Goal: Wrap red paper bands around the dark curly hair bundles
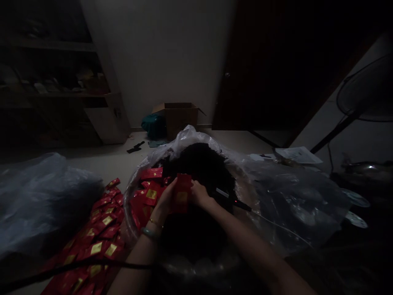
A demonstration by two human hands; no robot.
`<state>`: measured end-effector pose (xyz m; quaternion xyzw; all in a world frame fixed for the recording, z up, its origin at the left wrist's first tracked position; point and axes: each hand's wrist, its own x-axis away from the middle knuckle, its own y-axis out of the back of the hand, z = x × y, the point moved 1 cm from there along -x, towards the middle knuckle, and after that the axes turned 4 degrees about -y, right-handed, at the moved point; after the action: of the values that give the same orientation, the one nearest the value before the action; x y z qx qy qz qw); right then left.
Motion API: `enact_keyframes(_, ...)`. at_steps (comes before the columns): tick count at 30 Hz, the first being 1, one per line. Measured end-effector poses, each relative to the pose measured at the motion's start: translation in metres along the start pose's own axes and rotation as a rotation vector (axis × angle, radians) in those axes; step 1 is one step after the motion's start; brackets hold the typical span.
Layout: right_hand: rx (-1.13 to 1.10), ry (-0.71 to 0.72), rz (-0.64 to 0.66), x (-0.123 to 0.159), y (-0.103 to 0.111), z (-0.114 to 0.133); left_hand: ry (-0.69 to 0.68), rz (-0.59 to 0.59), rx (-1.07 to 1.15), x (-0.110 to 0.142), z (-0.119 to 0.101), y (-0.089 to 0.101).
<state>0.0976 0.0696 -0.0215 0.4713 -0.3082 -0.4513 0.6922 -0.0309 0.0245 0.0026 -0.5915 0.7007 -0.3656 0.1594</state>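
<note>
Both my hands grip one red packet with a gold label [181, 196], held upright over a plastic-lined round container [130, 213]. My left hand [167, 196] closes on its left edge, a jade-coloured bangle and a thin bracelet on that wrist. At the packet's right side, my right hand [199, 193] is closed on it, fingers partly hidden. A heap of dark loose material [202, 164] fills much of the container. Several red packets [151, 194] lie inside at the left. A dark device with a small red light [235, 201] rests on the heap, trailing a cable.
More red packets [101, 229] are piled on the floor at left, beside a big clear plastic bag [46, 196]. Plastic sheeting [294, 200] spreads at right. An open cardboard box [181, 119] stands by the wall. A fan [368, 90] is at far right. The room is dim.
</note>
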Motion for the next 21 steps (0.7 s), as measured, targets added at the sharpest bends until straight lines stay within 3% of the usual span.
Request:
enact_keyframes(8,-0.583,-0.272,-0.091,-0.005,0.036,-0.038,-0.216,0.072,-0.270,-0.016,0.017,0.012)
enact_keyframes(10,-0.760,-0.350,-0.056,-0.003,0.037,-0.044,-0.237,0.075,-0.403,-0.017,0.018,0.012)
enact_keyframes(15,-1.195,-0.446,0.061,0.006,0.041,-0.051,-0.298,0.170,-0.977,0.004,0.009,0.009)
enact_keyframes(21,-1.667,-0.528,0.204,0.014,0.050,-0.058,-0.506,0.153,-1.269,0.016,-0.005,0.020)
